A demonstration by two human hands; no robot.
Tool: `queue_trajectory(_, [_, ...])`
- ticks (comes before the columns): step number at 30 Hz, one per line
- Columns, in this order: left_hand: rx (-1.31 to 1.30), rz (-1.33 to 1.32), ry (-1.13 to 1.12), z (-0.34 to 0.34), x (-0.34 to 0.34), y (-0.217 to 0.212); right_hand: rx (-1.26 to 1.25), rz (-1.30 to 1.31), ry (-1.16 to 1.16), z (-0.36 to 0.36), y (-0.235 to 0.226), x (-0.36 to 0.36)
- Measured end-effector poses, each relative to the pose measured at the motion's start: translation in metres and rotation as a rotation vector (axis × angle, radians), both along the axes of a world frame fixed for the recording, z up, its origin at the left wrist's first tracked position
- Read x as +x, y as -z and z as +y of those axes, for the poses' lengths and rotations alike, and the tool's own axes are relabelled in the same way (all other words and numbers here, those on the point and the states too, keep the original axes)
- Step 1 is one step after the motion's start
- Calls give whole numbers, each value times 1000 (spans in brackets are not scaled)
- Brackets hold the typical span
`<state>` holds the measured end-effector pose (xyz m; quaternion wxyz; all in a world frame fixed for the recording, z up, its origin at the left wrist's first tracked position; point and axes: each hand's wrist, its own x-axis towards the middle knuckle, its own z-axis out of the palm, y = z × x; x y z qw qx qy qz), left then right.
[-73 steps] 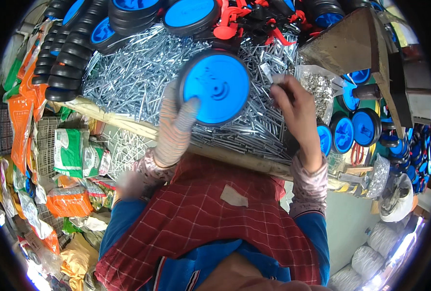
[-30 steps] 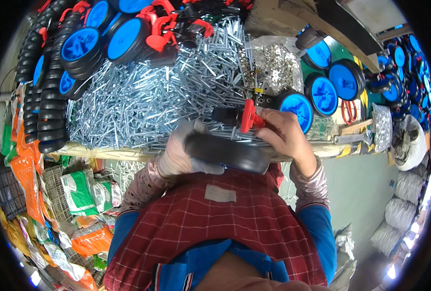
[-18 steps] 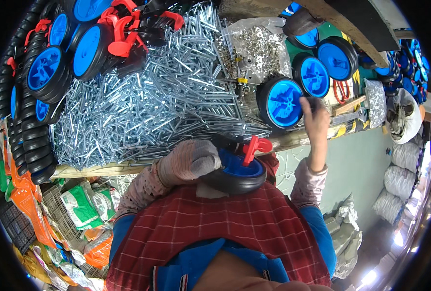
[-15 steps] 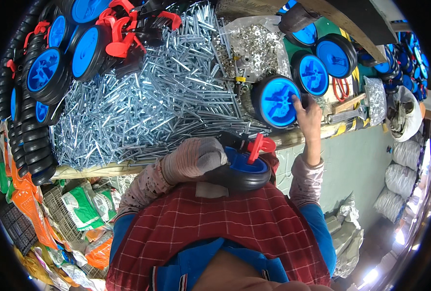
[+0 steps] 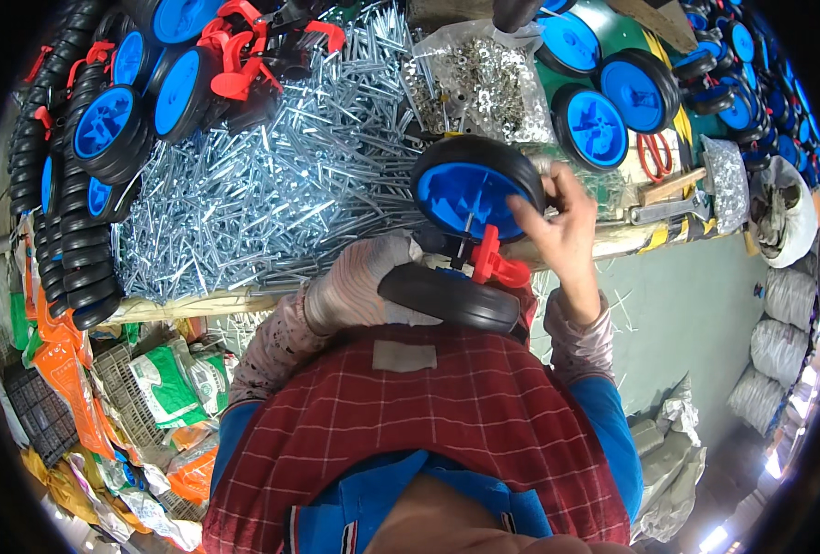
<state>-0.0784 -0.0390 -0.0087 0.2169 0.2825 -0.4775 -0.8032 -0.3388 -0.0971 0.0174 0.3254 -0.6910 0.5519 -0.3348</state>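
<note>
My left hand [image 5: 359, 286], in a striped knit glove, is closed on a black-tyred wheel [image 5: 452, 297] held low at the apron. A black bracket with a red lever [image 5: 496, 260] sits on this wheel, and a metal rod stands out of it. Bare, my right hand [image 5: 562, 220] grips the rim of a second wheel [image 5: 470, 196] with a blue hub. That wheel is tilted above the first, its blue face turned toward the bracket and the rod reaching its middle. Whether the rod passes through the hub I cannot tell.
A heap of metal pins [image 5: 271, 198] covers the bench. Beyond it lies a clear bag of small metal parts [image 5: 488, 78]. More blue-hubbed wheels [image 5: 597, 127], red scissors [image 5: 654, 157], a hammer [image 5: 673, 186] and a wrench [image 5: 670, 209] lie at right. Stacked wheels [image 5: 105, 129] stand at left.
My right hand has lifted the second wheel off the bench and brought it left, over the bracket. My left hand has tipped the lower wheel so its tyre faces me.
</note>
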Motion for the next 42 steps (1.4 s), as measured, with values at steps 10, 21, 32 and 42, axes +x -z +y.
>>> queue_trajectory(10, [-852, -208, -173, 24, 26, 56, -150, 107, -181, -60, 41, 4])
queue_trajectory(21, [-1203, -191, -251, -4, 29, 15, -134, 144, -7, -96, 53, 22])
queue_trajectory(32, [-1091, -257, -186, -2, 30, 19, -337, -74, -72, -92, 51, 34])
queue_trajectory(42, [-505, -256, -597, -106, 2, -44, -26, -324, -60, -73, 58, 25])
